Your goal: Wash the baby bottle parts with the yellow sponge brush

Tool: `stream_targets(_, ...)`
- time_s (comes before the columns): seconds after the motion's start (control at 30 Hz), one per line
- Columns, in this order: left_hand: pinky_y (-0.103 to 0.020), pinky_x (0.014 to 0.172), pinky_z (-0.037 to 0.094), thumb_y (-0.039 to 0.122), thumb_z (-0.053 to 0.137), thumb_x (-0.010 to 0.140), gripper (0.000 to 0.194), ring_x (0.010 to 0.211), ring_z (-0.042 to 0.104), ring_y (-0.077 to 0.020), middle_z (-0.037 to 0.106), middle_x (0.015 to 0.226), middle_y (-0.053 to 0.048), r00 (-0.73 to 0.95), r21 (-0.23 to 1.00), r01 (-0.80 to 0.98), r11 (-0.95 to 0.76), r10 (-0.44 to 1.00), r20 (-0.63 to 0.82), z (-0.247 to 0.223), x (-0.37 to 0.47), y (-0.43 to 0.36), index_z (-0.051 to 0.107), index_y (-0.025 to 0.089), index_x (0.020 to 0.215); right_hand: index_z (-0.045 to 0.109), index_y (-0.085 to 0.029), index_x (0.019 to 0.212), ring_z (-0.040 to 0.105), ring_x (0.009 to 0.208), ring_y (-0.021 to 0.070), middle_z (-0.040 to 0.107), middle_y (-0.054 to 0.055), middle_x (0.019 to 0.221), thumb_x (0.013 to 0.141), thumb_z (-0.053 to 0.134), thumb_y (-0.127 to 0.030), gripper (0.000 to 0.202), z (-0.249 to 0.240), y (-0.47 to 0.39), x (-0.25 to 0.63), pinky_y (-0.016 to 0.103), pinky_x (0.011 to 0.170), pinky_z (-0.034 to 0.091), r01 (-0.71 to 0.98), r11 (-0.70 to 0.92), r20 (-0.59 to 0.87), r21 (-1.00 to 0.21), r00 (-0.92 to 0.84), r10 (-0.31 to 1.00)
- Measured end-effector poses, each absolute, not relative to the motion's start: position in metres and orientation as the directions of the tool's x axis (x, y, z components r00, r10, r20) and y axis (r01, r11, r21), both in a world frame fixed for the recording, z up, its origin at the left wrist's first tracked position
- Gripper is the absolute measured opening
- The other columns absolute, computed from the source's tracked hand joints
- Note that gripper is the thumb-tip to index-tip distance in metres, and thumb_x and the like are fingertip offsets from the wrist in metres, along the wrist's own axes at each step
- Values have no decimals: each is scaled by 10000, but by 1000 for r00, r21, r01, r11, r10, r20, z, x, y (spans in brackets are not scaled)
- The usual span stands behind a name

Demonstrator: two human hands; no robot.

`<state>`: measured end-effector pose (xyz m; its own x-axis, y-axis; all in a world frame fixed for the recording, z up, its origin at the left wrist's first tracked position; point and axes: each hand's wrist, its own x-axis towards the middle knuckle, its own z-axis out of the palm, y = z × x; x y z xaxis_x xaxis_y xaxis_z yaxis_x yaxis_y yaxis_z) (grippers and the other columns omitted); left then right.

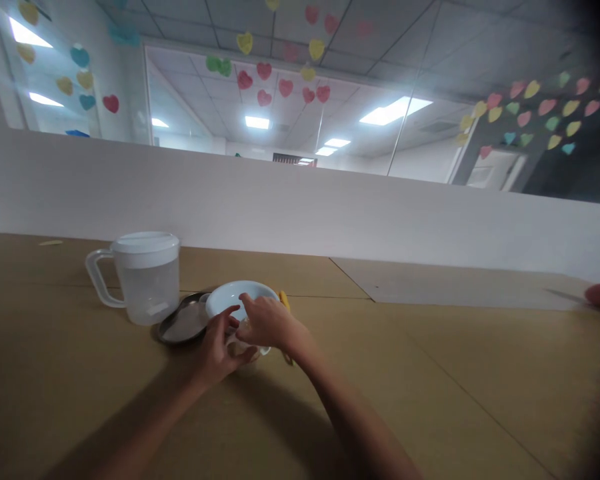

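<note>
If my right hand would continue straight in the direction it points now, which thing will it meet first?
Probably the white bowl: the right hand points forward and to the left, and overlaps the bowl in this view. Depth is unclear, so the hand might pass above it.

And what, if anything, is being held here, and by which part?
A small clear container, apparently: left hand around its side, right hand at its top; the exact grip is hidden.

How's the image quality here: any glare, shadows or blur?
In the head view, the large ceiling light is blown out white; soft shadows fall on the table; the right edge is dark and smeared; the left hand and right hand look soft, the clear item between them indistinct.
</note>
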<state>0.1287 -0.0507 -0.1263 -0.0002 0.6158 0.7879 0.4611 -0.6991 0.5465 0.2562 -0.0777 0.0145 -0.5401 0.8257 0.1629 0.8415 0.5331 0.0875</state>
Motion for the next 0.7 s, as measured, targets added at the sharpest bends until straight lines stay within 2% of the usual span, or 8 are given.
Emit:
stream_targets(0.13, -380, 735, 515, 419, 719, 638, 736, 842, 595, -217, 590, 896, -60, 4, 505, 520, -690, 592, 806, -131, 134, -52, 389, 203, 1258, 514, -78, 1090, 654, 802, 295, 673, 184, 875, 802, 509, -328, 381, 6, -73, 252, 346, 629, 482, 887, 456, 226, 74, -460, 858)
stream_targets(0.3, -395, 769, 492, 459, 688, 671, 693, 876, 580, -228, 582, 939, -84, -6, 428, 595, -681, 529, 849, -131, 141, -55, 397, 192, 1240, 541, -82, 1062, 659, 815, 294, 676, 181, 870, 816, 514, -403, 405, 2, -70, 251, 337, 637, 487, 906, 420, 226, 49, -420, 879)
stream_targets(0.43, -417, 818, 468, 524, 664, 684, 771, 846, 591, -228, 609, 882, -65, 125, 305, 646, -700, 492, 862, -122, 133, -56, 360, 173, 1299, 568, -86, 1049, 660, 830, 294, 679, 174, 883, 814, 521, -382, 380, 6, -72, 254, 334, 646, 489, 901, 428, 203, 70, -433, 878)
stream_targets(0.53, -444, 923, 419, 516, 589, 754, 725, 973, 582, -246, 617, 1012, -105, 201, 225, 607, -762, 421, 884, -117, 111, -49, 329, 153, 1326, 561, -78, 1090, 653, 871, 298, 676, 178, 931, 780, 580, -379, 432, 9, -74, 255, 338, 672, 493, 896, 436, 173, 82, -444, 879)
stream_targets(0.6, -448, 955, 400, 438, 495, 838, 588, 1050, 554, -243, 594, 1090, -125, 39, 304, 605, -736, 409, 912, -116, 93, -39, 319, 147, 1318, 561, -76, 1103, 648, 895, 300, 671, 187, 962, 763, 612, -397, 470, 10, -74, 255, 343, 689, 495, 899, 429, 161, 86, -437, 885)
stream_targets(0.67, -440, 941, 411, 373, 436, 879, 480, 1040, 556, -234, 596, 1081, -124, -159, 435, 647, -626, 447, 880, -118, 76, -25, 344, 147, 1292, 573, -77, 1095, 647, 900, 304, 669, 191, 975, 759, 621, -417, 480, 11, -73, 255, 350, 695, 497, 900, 426, 150, 88, -435, 888)
stream_targets(0.7, -440, 934, 416, 357, 427, 885, 435, 1036, 558, -237, 603, 1079, -124, -190, 466, 686, -559, 480, 856, -120, 69, -18, 377, 151, 1265, 580, -79, 1092, 648, 899, 306, 670, 190, 977, 756, 625, -424, 484, 11, -73, 255, 352, 696, 498, 899, 429, 142, 90, -437, 888)
